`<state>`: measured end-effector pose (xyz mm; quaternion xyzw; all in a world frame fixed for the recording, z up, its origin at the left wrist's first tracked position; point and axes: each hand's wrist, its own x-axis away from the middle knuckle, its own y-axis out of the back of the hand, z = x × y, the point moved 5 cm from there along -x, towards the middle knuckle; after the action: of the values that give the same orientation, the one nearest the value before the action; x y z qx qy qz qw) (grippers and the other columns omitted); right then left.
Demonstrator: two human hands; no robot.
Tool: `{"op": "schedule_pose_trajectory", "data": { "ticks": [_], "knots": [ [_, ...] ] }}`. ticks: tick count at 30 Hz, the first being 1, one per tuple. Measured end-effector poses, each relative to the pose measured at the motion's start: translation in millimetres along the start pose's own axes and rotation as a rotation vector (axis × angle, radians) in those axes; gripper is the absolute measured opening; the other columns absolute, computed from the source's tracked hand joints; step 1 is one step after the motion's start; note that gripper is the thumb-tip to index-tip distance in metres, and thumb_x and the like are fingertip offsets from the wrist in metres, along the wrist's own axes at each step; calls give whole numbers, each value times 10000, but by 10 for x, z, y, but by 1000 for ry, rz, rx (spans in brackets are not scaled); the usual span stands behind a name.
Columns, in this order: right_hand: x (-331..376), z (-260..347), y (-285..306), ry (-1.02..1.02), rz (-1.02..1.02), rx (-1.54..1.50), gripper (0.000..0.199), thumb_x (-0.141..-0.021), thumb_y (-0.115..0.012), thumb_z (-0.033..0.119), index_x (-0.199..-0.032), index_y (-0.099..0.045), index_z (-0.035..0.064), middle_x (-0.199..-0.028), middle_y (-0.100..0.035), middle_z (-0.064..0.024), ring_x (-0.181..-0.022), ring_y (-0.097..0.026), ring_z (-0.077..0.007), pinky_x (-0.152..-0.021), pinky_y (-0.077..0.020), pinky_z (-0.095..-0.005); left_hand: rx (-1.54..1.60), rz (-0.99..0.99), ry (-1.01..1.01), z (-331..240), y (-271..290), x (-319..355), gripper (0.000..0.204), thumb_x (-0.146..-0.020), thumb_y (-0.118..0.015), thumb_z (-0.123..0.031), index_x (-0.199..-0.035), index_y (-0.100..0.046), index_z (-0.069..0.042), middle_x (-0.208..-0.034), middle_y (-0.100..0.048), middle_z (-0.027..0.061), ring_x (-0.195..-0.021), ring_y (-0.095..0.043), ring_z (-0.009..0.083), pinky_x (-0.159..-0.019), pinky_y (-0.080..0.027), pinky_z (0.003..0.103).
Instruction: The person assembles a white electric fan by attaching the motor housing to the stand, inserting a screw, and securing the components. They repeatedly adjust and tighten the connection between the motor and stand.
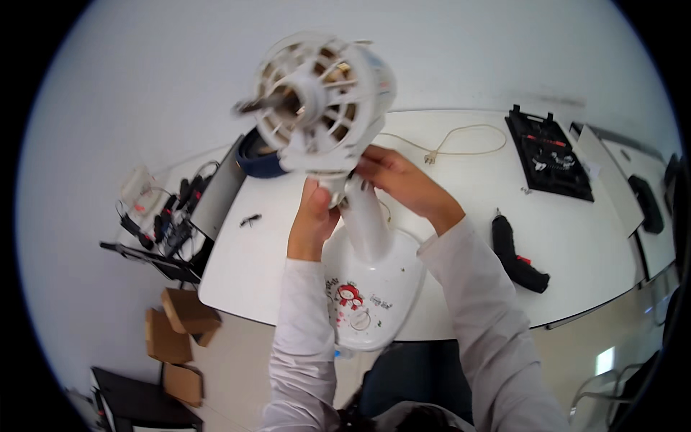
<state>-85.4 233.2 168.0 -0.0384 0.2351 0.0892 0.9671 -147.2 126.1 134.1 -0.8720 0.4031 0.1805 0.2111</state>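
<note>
A white electric fan (368,223) without blades or grille stands on the table in front of me. Its motor head (378,83) has a slotted housing, and a bare metal shaft (263,105) points left, slightly blurred. The oval base (381,295) bears a red cartoon print and reaches over the table's near edge. My left hand (311,225) is closed on the left side of the neck, just below the motor head, thumb up. From the right, my right hand (407,183) grips the joint under the motor; its fingertips are partly hidden behind the neck.
Right of the fan lies a black cordless screwdriver (512,255), with an opened black tool case (551,155) behind it. A cream power cord (471,127) loops across the back. A dark blue round object (260,164) sits behind the motor. Cardboard boxes (167,337) are on the floor at left.
</note>
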Motion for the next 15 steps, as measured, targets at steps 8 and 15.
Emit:
{"op": "schedule_pose_trajectory", "data": {
  "ticks": [8,15],
  "knots": [
    [20,55,123,71,268,37,413,-900,-491,245,-1260,-449,46,-1112,-537,-43,-1014,-473,-137,-889,-372,-267,-236,-50,-129,-109,-81,-37,1086,-501,-534,-838,-1170,-435,11,-975,-569,143,-831,-588,219,-661,-501,311],
    [-55,-56,171,119,320,-115,421,-839,-580,230,-1226,-499,84,-985,-534,0,-881,-482,-110,-808,-397,-258,-75,-23,-283,-23,55,-34,1005,-540,-533,-821,-1224,-417,-93,-1078,-503,50,-832,-562,201,-674,-502,312]
  ]
}}
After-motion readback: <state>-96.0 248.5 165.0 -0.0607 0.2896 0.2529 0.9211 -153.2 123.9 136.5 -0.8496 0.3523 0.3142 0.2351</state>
